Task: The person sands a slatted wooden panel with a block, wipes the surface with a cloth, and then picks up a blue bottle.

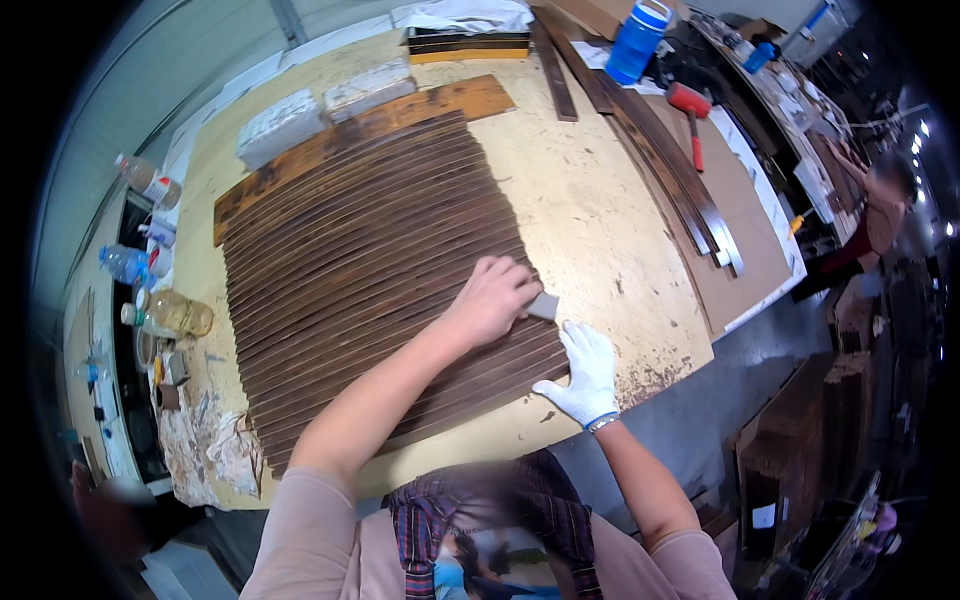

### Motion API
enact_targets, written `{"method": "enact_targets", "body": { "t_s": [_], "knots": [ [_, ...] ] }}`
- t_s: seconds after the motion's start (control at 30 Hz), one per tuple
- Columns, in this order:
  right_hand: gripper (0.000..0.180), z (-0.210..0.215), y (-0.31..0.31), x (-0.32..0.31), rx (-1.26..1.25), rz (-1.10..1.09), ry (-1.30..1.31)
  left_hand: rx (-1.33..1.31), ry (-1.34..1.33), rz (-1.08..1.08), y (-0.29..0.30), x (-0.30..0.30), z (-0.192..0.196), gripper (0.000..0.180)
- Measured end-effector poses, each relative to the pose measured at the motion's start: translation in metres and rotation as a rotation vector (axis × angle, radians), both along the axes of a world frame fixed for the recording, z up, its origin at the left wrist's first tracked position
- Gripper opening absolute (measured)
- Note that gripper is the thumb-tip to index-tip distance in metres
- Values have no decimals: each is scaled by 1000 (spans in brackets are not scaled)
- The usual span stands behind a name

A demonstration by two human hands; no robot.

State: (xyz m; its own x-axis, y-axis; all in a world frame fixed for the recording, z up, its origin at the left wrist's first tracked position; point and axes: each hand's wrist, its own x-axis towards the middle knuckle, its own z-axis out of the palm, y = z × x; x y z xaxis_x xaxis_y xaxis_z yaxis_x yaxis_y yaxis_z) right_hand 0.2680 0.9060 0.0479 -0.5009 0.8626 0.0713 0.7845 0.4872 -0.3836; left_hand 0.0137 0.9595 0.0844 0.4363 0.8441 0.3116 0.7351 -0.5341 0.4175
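Sitting by the left edge of the pale table (pixel 620 260), several plastic bottles (pixel 180 313) flanked a broad row of dark wooden strips (pixel 370 270), laid side by side across the tabletop. Near the strips' right ends, the bare left hand (pixel 492 300) had its fingers curled closely round a small grey block (pixel 543 306). Just beside it, the gloved right hand (pixel 588 378) lay at those ends — thumb spread wide from extended fingers, grasping nothing visible. Farther right stood a blue jug (pixel 637 45) — then lay a red mallet (pixel 688 100).
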Motion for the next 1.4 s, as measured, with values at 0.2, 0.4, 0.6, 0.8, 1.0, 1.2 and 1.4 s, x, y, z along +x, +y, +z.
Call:
{"method": "enact_targets", "body": {
  "t_s": [0.2, 0.4, 0.6, 0.8, 1.0, 1.2, 1.4],
  "knots": [
    [96, 2, 1, -2, 22, -1, 36, -34, 81, -135, 16, -1, 7, 37],
    [99, -1, 1, -1, -12, -23, 51, -165, 206, -60, -100, -118, 38, 38],
    [99, 2, 1, -2, -32, -26, 32, -245, 324, 295, -257, -236, 54, 41],
    [101, -6, -1, 1, -1, -9, 18, -245, 460, 609, -348, -284, 78, 45],
    [99, -1, 1, 0, -1, 0, -41, -149, 253, 318, -273, -195, 67, 41],
    [98, 7, 2, -2, -20, 12, -5, -130, 137, 16, -153, -108, 39, 34],
    [98, 18, 4, -3, -81, 12, 62, 17, 32, -113, -35, -2, 14, 33]
  ]
}}
